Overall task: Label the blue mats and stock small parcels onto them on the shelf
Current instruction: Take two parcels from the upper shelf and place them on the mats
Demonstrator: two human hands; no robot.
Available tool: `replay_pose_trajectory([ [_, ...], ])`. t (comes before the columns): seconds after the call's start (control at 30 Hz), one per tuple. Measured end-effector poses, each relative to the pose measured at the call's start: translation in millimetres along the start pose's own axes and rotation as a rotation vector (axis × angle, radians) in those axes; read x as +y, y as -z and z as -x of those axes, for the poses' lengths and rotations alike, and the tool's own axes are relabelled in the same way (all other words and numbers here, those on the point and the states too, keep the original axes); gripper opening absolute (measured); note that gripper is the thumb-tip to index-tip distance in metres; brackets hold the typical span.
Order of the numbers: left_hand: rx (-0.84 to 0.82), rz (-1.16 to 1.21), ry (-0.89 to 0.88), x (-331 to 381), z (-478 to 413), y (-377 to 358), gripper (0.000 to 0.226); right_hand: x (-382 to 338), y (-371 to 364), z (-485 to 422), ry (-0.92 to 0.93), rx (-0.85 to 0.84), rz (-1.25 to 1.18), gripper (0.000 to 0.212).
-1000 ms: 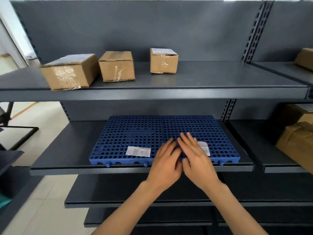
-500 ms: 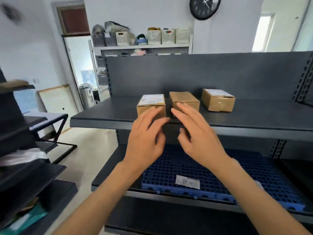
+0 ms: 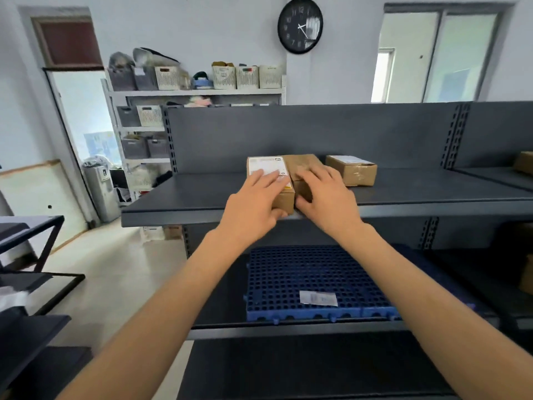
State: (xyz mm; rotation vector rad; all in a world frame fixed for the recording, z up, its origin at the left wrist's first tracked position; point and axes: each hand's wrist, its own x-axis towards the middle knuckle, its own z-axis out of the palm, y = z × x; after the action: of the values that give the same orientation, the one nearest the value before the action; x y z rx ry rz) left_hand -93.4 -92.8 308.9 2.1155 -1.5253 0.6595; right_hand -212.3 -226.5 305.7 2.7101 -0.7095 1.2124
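Three small cardboard parcels stand on the dark upper shelf (image 3: 202, 197). My left hand (image 3: 253, 200) lies over the left parcel (image 3: 266, 167), which has a white label on top, with fingers on the label and thumb at its front. My right hand (image 3: 326, 194) wraps the plain middle parcel (image 3: 302, 164) right beside it. The third parcel (image 3: 352, 170) sits apart to the right. On the shelf below lie the blue perforated mats (image 3: 302, 275), and a white label (image 3: 318, 298) sticks near the left mat's front edge. My right forearm hides part of the right mat.
More brown parcels show at the far right on the upper shelf (image 3: 523, 163) and the lower one (image 3: 527, 272). A black rack (image 3: 31, 246) stands to the left. A white storage rack with baskets (image 3: 196, 90) and a wall clock (image 3: 300, 26) are behind.
My hands left the label on the blue mat, rose to the upper shelf and closed on the left and middle parcels. The view tilted up.
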Motion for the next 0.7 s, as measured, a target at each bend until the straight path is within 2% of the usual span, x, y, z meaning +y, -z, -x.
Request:
replay_pose_trajectory([
  [0.07, 0.069, 0.04, -0.041, 0.2, 23.7, -1.3, 0.071, -10.0, 5.9, 20.1, -0.008, 0.157, -0.009, 0.036],
  [0.13, 0.142, 0.056, -0.089, -2.1, 46.5, -5.7, 0.07, -17.5, 4.5, 38.0, 0.011, 0.24, -0.022, 0.033],
  [0.3, 0.174, 0.027, -0.117, -4.5, 69.8, -5.8, 0.068, -37.6, 3.2, 36.6, -0.105, 0.172, 0.056, 0.039],
  [0.4, 0.169, 0.054, -0.099, -4.8, 83.2, 1.6, 0.068, -51.0, 5.5, 45.3, -0.138, 0.216, 0.062, 0.039],
  [0.6, 0.312, 0.087, -0.094, -10.8, 187.5, -16.2, 0.061, -85.5, -16.1, 176.7, -0.01, 0.323, 0.028, 0.049],
  [0.7, 0.298, 0.127, -0.071, -9.1, 225.6, -50.1, 0.055, -90.9, -47.1, 225.0, -0.03, 0.252, -0.008, 0.047],
])
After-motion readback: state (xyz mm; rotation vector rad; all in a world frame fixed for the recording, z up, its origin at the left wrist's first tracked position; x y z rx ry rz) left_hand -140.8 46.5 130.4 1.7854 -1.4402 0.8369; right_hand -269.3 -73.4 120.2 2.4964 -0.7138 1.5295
